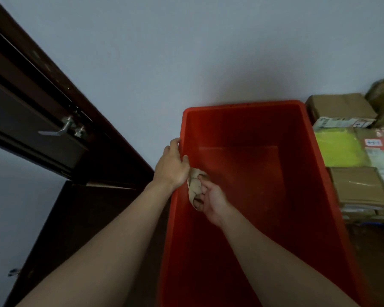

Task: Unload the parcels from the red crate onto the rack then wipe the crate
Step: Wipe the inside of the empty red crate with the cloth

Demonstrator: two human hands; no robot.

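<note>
Red plastic crate (242, 125), rectangular and open-topped, occupies the centre and lower right of the head view. Its floor and inner walls show as bare red plastic.

Left hand (172, 166): gripping the crate's left rim, fingers on the outer side and thumb on the inner face, at a point toward the far end of that wall.

Right hand (213, 200): inside the crate, just below the left hand, fingers curled round a crumpled beige cloth (194, 185). The cloth sits at the inner face of the left wall, close under the rim. Whether it is pressed flat against the plastic cannot be confirmed from this angle. The two hands are near each other, with the cloth between them.

Parcels (353, 185): stacked outside the crate, just beside its right wall. The stack comprises brown cardboard boxes, one yellow-green package and several items carrying white printed labels. The label text is too blurred to read. What the stack rests on is not visible.

Surroundings: a dark brown door (31, 111) with a metal lever handle (53, 130) stands at the left, well apart from the crate. A plain grey-blue wall (186, 52) fills the upper part of the view behind the crate.
</note>
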